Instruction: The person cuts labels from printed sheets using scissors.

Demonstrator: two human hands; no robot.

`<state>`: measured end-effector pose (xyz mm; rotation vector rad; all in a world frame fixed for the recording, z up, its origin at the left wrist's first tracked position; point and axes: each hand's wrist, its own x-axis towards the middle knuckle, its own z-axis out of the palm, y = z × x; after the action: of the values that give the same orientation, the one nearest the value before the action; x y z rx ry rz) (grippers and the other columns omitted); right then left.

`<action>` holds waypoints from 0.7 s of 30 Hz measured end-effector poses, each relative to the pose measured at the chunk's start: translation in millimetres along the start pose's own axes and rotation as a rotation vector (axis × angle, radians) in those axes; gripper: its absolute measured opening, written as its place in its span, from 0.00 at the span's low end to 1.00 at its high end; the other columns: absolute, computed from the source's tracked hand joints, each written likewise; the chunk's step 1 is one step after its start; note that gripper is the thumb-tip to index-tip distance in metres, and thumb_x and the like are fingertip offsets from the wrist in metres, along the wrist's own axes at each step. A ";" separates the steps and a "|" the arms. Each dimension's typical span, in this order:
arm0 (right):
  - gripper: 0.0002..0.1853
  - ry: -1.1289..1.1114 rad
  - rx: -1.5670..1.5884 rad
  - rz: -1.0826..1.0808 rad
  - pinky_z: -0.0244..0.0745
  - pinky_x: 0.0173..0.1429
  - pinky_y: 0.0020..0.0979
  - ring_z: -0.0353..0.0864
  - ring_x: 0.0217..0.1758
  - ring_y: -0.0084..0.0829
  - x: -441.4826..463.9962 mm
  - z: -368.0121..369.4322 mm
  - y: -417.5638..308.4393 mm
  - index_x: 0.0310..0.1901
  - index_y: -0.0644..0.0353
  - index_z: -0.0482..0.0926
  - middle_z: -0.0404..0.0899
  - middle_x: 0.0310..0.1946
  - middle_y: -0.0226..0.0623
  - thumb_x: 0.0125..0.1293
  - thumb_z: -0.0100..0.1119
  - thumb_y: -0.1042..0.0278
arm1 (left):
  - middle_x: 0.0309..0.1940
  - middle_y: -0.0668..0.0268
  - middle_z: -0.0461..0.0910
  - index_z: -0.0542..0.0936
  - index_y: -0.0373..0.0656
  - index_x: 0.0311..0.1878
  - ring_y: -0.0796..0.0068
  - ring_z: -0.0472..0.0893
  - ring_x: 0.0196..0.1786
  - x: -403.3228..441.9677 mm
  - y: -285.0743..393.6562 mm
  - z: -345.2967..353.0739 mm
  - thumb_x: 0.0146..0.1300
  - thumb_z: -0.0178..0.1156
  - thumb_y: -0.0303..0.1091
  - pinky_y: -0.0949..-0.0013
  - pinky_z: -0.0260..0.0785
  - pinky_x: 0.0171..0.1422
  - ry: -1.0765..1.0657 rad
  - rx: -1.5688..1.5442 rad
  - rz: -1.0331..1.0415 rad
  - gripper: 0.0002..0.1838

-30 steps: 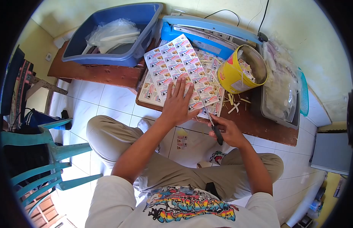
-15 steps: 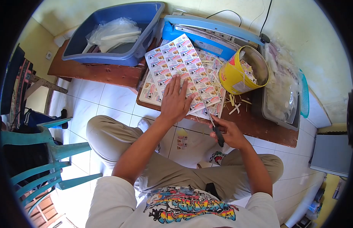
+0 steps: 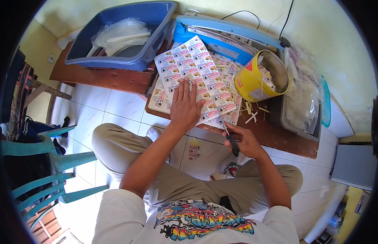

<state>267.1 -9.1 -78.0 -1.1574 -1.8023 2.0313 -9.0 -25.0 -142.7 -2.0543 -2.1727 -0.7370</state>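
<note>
My left hand [image 3: 185,107] lies flat with outstretched fingers on a printed sheet of small labels [image 3: 193,61], which rests at a slant over other printed sheets. My right hand [image 3: 246,141] grips a pair of scissors [image 3: 233,145] by its black handles. The scissor blades point up and away from me, at the lower right part of the sheet. How far apart the blades are I cannot tell. More label sheets [image 3: 159,99] show under the top one on the low wooden table.
A yellow bucket [image 3: 248,83] holding cut labels stands right of the sheets, beside paper scraps [image 3: 250,118]. Behind is a blue sealing machine [image 3: 225,51]. A blue tub [image 3: 103,62] with plastic bags stands left; a grey bin [image 3: 294,116] with bags stands right. Label pieces [image 3: 194,152] lie on the floor.
My left hand has slid slightly to the left and up on the sheet. My right hand and the scissors are almost where they were.
</note>
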 end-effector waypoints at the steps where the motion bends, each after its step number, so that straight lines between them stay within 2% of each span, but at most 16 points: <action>1: 0.43 -0.001 0.000 0.002 0.86 0.41 0.29 0.82 0.48 0.24 0.0 -0.2 0.0 0.79 0.57 0.66 0.82 0.53 0.39 0.64 0.78 0.67 | 0.80 0.37 0.56 0.60 0.33 0.80 0.39 0.55 0.84 -0.2 0.2 -0.4 0.79 0.51 0.49 0.44 0.46 0.85 -0.002 0.000 -0.001 0.37; 9: 0.43 -0.014 -0.022 -0.008 0.84 0.39 0.29 0.82 0.45 0.23 0.2 0.3 -3.2 0.79 0.56 0.66 0.81 0.52 0.37 0.65 0.77 0.67 | 0.80 0.37 0.56 0.62 0.31 0.79 0.39 0.55 0.84 0.8 0.1 -0.8 0.80 0.49 0.51 0.46 0.44 0.87 -0.015 -0.011 -0.012 0.37; 21: 0.43 0.028 0.010 -0.017 0.85 0.38 0.29 0.83 0.46 0.24 6.3 4.2 -1.4 0.79 0.57 0.66 0.81 0.54 0.38 0.64 0.77 0.69 | 0.81 0.39 0.55 0.60 0.34 0.81 0.42 0.54 0.85 0.2 1.7 -1.2 0.79 0.51 0.50 0.46 0.45 0.86 -0.019 -0.019 -0.031 0.37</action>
<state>259.5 -8.1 -79.5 -1.1583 -1.7811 2.0024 -7.8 -25.3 -141.1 -2.0492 -2.2214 -0.7476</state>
